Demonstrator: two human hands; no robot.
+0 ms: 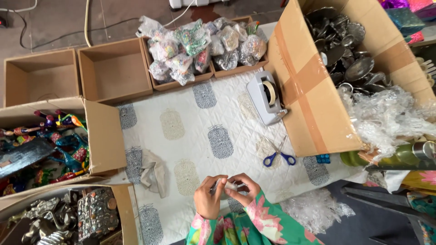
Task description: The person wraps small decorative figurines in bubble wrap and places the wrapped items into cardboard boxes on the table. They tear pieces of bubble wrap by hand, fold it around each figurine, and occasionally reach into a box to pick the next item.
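A white quilted cloth [200, 136] printed with grey and beige pineapple shapes covers the counter. At its right edge stands the biggest thing here, a taped cardboard box [304, 90] filled with dark metal dishes, with crinkled clear wrapping [386, 118] spilling over its near side. On the left, an open carton [102, 136] holds brightly painted figures, and just below it another carton [125, 208] holds ornate silver-coloured metal pieces. Along the far edge run two empty brown trays [113, 70], then two more trays heaped with small clear bags of beads [204, 45]. A grey tape dispenser [268, 97] sits beside the big box, blue-handled scissors [279, 156] lie nearer, and a crumpled beige rag [152, 174] lies to the left on the cloth.

Lowest in view, above floral sleeves, the left hand [209, 199] and right hand [243, 190] meet over the cloth's near edge. Both are closed, fingertips pinching a small pale object [229, 185] between them; it looks like a wrapped or translucent piece, though it is too small to tell.
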